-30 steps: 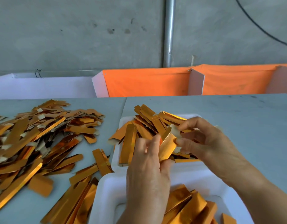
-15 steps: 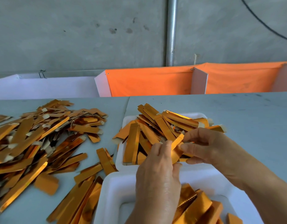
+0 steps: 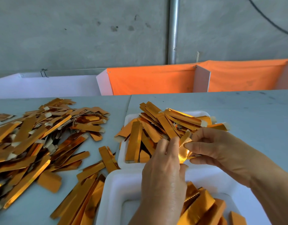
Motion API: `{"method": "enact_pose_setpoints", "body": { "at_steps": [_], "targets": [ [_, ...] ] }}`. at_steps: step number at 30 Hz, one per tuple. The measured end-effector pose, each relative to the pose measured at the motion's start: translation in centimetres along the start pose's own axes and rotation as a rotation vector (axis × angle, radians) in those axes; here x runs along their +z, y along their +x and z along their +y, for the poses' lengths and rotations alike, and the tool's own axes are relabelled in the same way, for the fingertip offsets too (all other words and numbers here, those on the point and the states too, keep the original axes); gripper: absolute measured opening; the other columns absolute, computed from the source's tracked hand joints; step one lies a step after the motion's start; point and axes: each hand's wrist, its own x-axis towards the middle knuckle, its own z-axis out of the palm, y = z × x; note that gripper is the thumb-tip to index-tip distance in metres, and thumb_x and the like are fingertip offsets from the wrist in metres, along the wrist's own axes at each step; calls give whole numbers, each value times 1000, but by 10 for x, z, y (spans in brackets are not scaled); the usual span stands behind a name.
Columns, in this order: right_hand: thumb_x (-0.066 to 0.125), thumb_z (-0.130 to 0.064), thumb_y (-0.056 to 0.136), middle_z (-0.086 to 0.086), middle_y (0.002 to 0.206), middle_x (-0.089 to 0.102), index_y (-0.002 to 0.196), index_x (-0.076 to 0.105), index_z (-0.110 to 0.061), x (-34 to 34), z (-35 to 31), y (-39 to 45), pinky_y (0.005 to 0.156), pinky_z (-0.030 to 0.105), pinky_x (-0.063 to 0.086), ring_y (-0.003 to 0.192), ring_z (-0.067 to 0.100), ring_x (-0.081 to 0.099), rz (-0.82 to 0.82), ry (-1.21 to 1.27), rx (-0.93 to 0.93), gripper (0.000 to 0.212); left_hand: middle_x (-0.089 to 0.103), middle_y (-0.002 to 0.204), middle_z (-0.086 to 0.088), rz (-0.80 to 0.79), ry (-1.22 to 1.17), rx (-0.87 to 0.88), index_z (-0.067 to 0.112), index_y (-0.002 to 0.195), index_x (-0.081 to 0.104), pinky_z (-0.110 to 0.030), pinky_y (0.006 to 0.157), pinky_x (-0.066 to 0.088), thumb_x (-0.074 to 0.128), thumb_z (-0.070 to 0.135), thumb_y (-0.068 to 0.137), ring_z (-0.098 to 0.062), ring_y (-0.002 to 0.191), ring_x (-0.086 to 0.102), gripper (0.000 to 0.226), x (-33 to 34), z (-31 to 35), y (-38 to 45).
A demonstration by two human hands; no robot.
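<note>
Gold strip [image 3: 185, 142] is pinched from both sides and bent between the fingers, with the left hand [image 3: 162, 172] on its left end and the right hand [image 3: 221, 151] on its right. It is held above the near rim of the far tray [image 3: 124, 164], where that rim meets the near tray [image 3: 117, 192]. Bare bench [image 3: 253, 114] lies open to the right. A heap of strips [image 3: 34, 135] crowds the left. A second ago the strip was held flatter and showed more length.

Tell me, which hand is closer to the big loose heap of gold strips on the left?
Left. The left hand sits just right of the heap; the right hand is farther right, both pinching one gold strip.
</note>
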Motion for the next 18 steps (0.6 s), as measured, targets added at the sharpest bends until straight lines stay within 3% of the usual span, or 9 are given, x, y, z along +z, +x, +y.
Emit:
{"method": "enact_pose_setpoints", "body": {
  "at_steps": [7, 12, 18],
  "targets": [
    [70, -12, 76, 9, 85, 74, 83, 70, -8, -8, 0, -2, 65, 22, 56, 79, 18, 72, -113, 8, -57, 8, 30, 121, 23, 12, -52, 19, 41, 143, 20, -9, 81, 34, 56, 39, 91, 3, 101, 35, 63, -3, -3, 0],
    [64, -9, 85, 11, 87, 73, 79, 71, -11, -8, 3, -2, 67, 23, 55, 80, 18, 70, -117, 14, -69, 9, 36, 127, 22, 27, -45, 32, 38, 144, 24, -9, 87, 30, 55, 44, 90, 1, 111, 38, 62, -4, -4, -1],
    [65, -15, 83, 6, 92, 74, 82, 74, -14, -4, 5, -2, 65, 18, 53, 86, 15, 70, -176, -9, -86, 9, 52, 124, 14, 55, 5, 90, 30, 139, 38, -10, 87, 29, 57, 34, 92, -5, 113, 47, 51, -4, -2, -2]
  ]
}}
